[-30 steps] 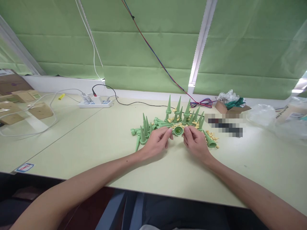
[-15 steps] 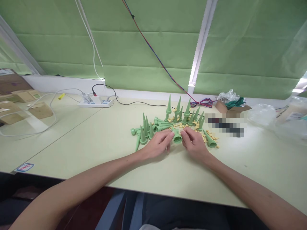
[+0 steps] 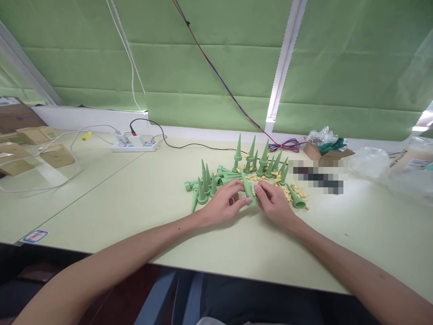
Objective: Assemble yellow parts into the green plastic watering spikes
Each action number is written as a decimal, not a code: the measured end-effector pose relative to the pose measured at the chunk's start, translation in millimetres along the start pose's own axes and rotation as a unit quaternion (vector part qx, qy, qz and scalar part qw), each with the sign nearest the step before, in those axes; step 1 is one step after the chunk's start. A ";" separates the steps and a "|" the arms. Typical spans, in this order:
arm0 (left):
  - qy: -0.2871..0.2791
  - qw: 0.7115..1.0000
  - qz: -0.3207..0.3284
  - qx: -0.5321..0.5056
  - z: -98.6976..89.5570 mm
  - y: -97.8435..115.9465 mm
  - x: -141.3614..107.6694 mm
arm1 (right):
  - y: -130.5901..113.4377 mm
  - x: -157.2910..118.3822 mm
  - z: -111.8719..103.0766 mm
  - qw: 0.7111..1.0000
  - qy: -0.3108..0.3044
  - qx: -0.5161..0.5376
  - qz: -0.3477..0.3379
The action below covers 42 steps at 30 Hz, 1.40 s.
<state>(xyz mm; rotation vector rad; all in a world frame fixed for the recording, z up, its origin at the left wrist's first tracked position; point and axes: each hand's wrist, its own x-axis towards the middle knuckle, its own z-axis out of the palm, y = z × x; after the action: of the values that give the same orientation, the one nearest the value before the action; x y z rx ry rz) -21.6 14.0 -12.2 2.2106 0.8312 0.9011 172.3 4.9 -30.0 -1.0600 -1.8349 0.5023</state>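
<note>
Between my hands is a green plastic plant-watering spike [image 3: 248,186], tip pointing up and away, wide end toward me. My left hand [image 3: 225,203] grips it from the left, with the thumb near the wide end and the fingers higher on the side. My right hand [image 3: 273,202] is closed in a pinch at the spike's right side, on a small yellow valve [image 3: 253,191] mostly hidden by the fingertips. Behind, several green spikes [image 3: 262,164] stand upright, some stacked, and others lie flat [image 3: 230,176]. Right of my right hand lies another green spike [image 3: 297,198] among loose yellow valves [image 3: 302,190].
A white power strip [image 3: 135,143] with plugs and a black cable sits at the back left. Cardboard boxes [image 3: 56,155] are at far left. An open carton [image 3: 328,155], clear plastic bags [image 3: 368,162] and a translucent container [image 3: 412,158] stand at the right.
The spike has turned from its open end facing me to its side showing, tip up. My left thumb has shifted toward its wide end; my right hand has barely moved.
</note>
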 end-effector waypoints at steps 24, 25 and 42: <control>0.076 0.995 0.037 0.045 4.2 -10.2 -0.4 | -1.8 1.2 5.8 0.998 0.031 0.012 0.044; 0.084 0.995 0.032 0.043 3.9 -10.6 0.1 | -1.0 1.0 5.9 0.998 0.035 0.021 0.048; 0.004 0.998 -0.060 0.003 -0.6 0.0 2.7 | -4.5 1.6 0.4 0.995 -0.017 0.084 0.047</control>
<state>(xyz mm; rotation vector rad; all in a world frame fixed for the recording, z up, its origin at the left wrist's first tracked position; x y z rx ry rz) -20.5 16.1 -10.9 2.1373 0.9610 0.8505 169.6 3.8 -26.3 -1.0306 -1.7441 0.7219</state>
